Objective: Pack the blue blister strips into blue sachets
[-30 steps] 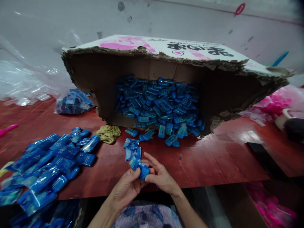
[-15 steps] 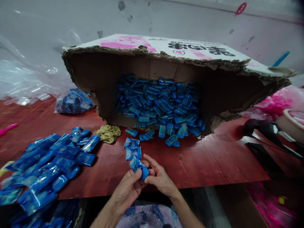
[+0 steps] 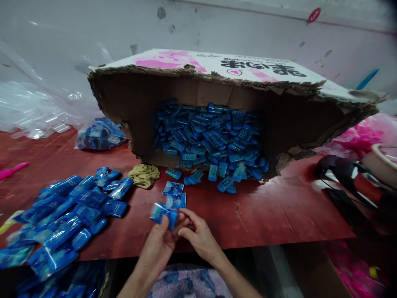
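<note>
Red table (image 3: 279,215) had a torn cardboard box (image 3: 217,70) spilling blue pieces (image 3: 211,136). Left hand (image 3: 158,246) pinched a blue packet (image 3: 163,214) just above the table's front edge; right hand (image 3: 198,236) curled loosely beside it, holding nothing.

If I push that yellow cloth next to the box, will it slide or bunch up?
The yellow cloth lies crumpled in soft folds, so it is probably floppy and would bunch rather than slide whole. It looks thin, so likely light. The red table looks glossy, so it might still skid somewhat.
</note>
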Available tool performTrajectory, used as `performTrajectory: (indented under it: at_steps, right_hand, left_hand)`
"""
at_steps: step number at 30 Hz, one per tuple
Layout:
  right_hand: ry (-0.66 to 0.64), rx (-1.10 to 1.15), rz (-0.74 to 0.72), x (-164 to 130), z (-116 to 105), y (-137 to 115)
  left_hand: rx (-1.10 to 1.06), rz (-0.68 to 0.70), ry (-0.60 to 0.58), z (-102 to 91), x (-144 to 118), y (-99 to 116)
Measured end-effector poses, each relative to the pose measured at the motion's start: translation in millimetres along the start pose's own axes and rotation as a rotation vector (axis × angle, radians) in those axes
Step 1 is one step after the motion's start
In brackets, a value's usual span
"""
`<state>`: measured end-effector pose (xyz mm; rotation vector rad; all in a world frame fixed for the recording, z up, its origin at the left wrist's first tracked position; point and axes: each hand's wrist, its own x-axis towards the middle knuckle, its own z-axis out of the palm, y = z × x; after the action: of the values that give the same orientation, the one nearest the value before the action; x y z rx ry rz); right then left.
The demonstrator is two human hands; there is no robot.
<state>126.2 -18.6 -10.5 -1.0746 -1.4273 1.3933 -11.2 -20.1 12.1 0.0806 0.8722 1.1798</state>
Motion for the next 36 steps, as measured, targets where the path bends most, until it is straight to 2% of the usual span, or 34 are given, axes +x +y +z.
performTrajectory:
  at_steps: [2, 4, 6, 7, 8, 10, 12, 14, 16, 18, 22, 24, 26, 29, 31, 36]
  right_hand:
    - [0.03, -0.277, -0.1, 8.4, -2.4, -2.0]
    - [0.083, -0.572, -0.162, 19.1, -4.8, -2.2]
    - [0.146, -0.831, -0.159, 30.4, -4.6, 1.0]
    - [0.178, -0.937, -0.143, 35.7, -3.3, 3.9]
    - [0.206, -1.025, -0.127, 40.4, -1.4, 7.4]
    - [0.239, -1.145, -0.115, 47.1, 2.8, 14.5]
    - [0.248, -1.206, -0.131, 49.4, 5.4, 19.2]
    - [0.247, -1.225, -0.156, 47.2, 5.3, 19.1]
    - [0.25, -1.216, -0.178, 40.7, 3.3, 14.5]
    - [0.249, -1.186, -0.202, 31.5, 1.3, 7.4]
    - [0.231, -1.011, -0.255, 16.7, -0.5, -2.2]
    - [0.277, -0.788, -0.202, 16.4, -2.1, -1.4]
    - [0.292, -0.487, -0.085, 20.6, -4.3, 2.6]
    - [0.196, -0.151, 0.082, 27.4, -4.8, 9.8]
    - [0.179, -0.097, 0.126, 28.2, -1.4, 12.5]
    - [0.299, -0.172, 0.093, 24.2, 11.7, 12.8]
  left_hand:
    - [-0.117, 0.135, 0.113, -10.8, 4.2, 31.1]
    - [-0.198, 0.371, 0.174, -23.2, 6.9, 63.4]
    - [-0.25, 0.424, 0.195, -33.1, 7.4, 85.3]
    - [-0.257, 0.418, 0.209, -36.1, 7.1, 89.7]
    - [-0.244, 0.381, 0.22, -37.4, 6.6, 89.2]
    - [-0.15, 0.276, 0.235, -35.6, 6.1, 75.2]
    - [0.007, 0.154, 0.24, -29.4, 6.8, 50.3]
    - [0.146, 0.116, 0.255, -21.6, 8.6, 24.1]
    - [0.234, 0.145, 0.264, -14.2, 11.2, 3.8]
    - [0.29, 0.171, 0.254, -8.2, 14.4, -7.8]
    - [0.366, 0.159, 0.186, -1.5, 21.2, -12.0]
    - [0.368, 0.168, 0.186, 0.3, 24.2, -11.4]
    - [0.357, 0.177, 0.176, 1.4, 26.6, -12.1]
    - [0.349, 0.2, 0.175, 2.1, 29.4, -16.4]
    - [0.351, 0.22, 0.2, 2.2, 30.9, -20.5]
    - [0.299, 0.219, 0.216, 6.2, 34.6, -28.3]
